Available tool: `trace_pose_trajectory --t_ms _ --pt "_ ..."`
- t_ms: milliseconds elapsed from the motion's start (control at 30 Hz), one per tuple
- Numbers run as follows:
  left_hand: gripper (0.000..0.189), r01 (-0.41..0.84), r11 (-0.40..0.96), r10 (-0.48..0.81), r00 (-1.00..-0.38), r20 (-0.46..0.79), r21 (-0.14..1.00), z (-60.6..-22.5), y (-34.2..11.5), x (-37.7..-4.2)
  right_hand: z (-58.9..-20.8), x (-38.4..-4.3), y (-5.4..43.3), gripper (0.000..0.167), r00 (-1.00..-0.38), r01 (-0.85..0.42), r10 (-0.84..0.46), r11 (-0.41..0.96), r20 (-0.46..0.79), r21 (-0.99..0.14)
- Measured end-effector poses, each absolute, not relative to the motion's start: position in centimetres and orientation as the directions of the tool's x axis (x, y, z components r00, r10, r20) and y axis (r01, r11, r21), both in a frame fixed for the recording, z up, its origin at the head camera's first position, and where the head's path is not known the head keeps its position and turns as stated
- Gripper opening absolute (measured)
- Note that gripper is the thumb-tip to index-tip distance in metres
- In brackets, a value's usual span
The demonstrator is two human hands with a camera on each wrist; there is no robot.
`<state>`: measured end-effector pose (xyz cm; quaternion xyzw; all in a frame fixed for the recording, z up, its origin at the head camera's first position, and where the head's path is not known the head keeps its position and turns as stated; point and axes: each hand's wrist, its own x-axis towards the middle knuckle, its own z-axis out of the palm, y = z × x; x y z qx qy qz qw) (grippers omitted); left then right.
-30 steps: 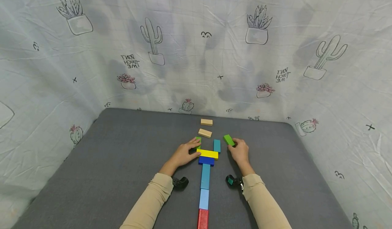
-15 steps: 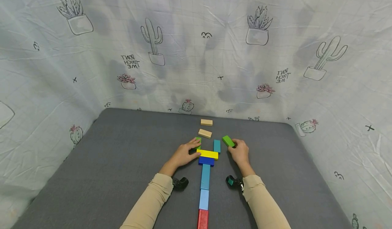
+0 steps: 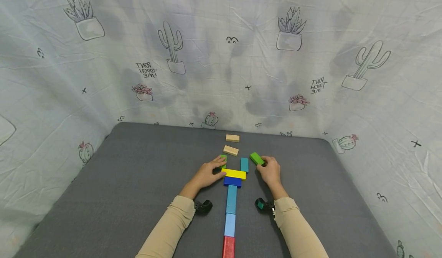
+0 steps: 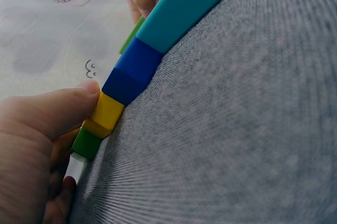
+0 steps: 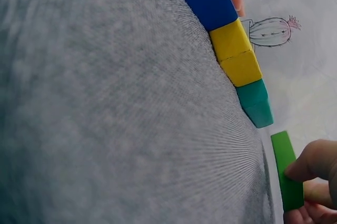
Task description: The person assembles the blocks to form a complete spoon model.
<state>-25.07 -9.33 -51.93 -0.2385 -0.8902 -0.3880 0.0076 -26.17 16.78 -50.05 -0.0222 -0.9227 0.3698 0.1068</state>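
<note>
My right hand (image 3: 270,170) pinches a green block (image 3: 256,158) between thumb and fingers, tilted and apart from the row. In the right wrist view this green block (image 5: 287,171) is just past the teal block (image 5: 256,103). My left hand (image 3: 207,173) rests at the row's far left, its thumb touching the end of the yellow block (image 3: 235,174) and its fingers over another green block (image 3: 224,163), partly hidden. That green block and the teal block (image 3: 244,165) extend away from the crosswise yellow block. A dark blue block (image 3: 233,181) touches its near side.
Toward me, a line continues with a turquoise block (image 3: 231,199), a light blue block (image 3: 230,224) and a red block (image 3: 228,247). Two plain wooden blocks (image 3: 231,150) lie beyond the hands on the grey table (image 3: 145,196). A patterned curtain (image 3: 214,58) surrounds the table's back and sides.
The green block in my right hand has shifted slightly left toward the teal block and turned a little. My left hand has stayed in place.
</note>
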Motion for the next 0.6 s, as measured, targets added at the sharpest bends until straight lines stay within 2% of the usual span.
trace_pose_trajectory --t_ms 233,600 --pt "0.051 0.423 0.585 0.414 -0.89 0.194 0.692 -51.92 -9.3 -25.11 -49.75 -26.09 16.57 0.036 -0.969 -0.158 0.027 0.701 0.247 -0.696" --pt "0.05 0.418 0.588 0.408 -0.893 0.192 0.693 -51.88 -9.27 -25.09 -49.35 -26.03 15.93 0.035 -0.967 -0.251 -0.144 0.653 0.209 -0.714"
